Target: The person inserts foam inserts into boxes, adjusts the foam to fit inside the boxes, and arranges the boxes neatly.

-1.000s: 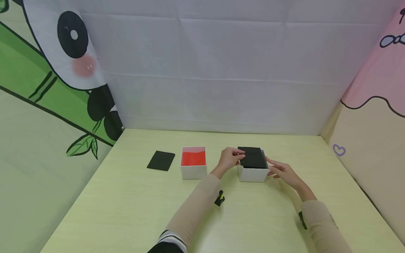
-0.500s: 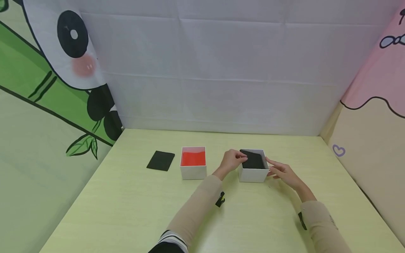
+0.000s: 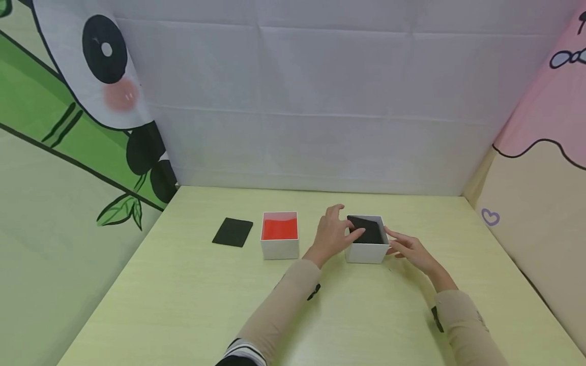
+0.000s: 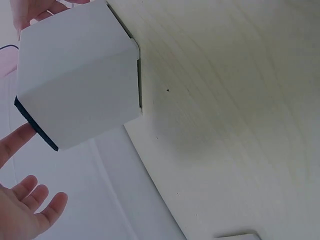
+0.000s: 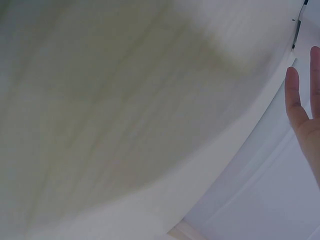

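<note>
A white open-topped box [image 3: 368,254] stands right of the table's middle, with a black square sheet [image 3: 370,233] at its mouth. The sheet lies slightly askew, its left edge along the box's rim. My left hand [image 3: 330,233] is over the box's left side, its thumb at the sheet and the other fingers spread and raised. In the left wrist view, a digit of the left hand [image 4: 22,215] meets the sheet's dark edge at the rim. My right hand [image 3: 412,251] touches the box's right wall with extended fingers. Only a few fingers [image 5: 292,90] show in the right wrist view.
Left of the left hand stands a second white box [image 3: 280,249] with a red sheet [image 3: 280,230] inside. Another black square sheet [image 3: 232,232] lies flat on the table [image 3: 192,295] farther left. A white cloth wall [image 3: 297,112] rises behind the table.
The black sheet has sunk from on top of the right box into its mouth. My left hand has loosened its pinch and spread its fingers. The right hand has stayed put.
</note>
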Tool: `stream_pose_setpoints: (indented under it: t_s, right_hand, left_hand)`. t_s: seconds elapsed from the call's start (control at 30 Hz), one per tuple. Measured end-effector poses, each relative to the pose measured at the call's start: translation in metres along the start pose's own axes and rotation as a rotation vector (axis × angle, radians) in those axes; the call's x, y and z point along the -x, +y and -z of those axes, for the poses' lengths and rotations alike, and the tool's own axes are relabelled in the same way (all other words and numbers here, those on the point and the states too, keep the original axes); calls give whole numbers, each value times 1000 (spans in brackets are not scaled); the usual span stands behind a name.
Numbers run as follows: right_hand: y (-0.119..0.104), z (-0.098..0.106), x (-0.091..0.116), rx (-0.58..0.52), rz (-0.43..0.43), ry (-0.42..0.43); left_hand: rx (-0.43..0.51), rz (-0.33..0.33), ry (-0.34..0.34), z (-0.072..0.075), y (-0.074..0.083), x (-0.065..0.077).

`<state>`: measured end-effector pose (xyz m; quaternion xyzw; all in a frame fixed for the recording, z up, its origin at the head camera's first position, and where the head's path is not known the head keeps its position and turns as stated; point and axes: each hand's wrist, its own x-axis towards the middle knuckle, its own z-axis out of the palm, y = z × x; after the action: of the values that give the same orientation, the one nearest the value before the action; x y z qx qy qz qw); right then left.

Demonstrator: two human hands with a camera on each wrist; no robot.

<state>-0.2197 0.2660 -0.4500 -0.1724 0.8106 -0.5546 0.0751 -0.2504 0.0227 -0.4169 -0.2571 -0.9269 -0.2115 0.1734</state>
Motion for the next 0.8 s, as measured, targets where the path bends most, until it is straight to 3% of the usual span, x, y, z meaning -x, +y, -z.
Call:
stream_pose_setpoints:
  t_s: [0.17, 0.43, 0.63, 0.8]
  right_hand:
    - [0, 0, 1, -1, 6, -1]
    - [1, 0, 1, -2, 21, -7]
    - [1, -1, 1, 1, 19, -5]
    - [1, 0, 0, -3, 22, 0]
  left_hand:
    - [-139, -43, -84, 0, 5, -1]
    - [-227, -51, -155, -6, 10, 1]
    - [-228, -43, -195, -16, 7, 4]
    - [-203, -58, -187, -20, 7, 3]
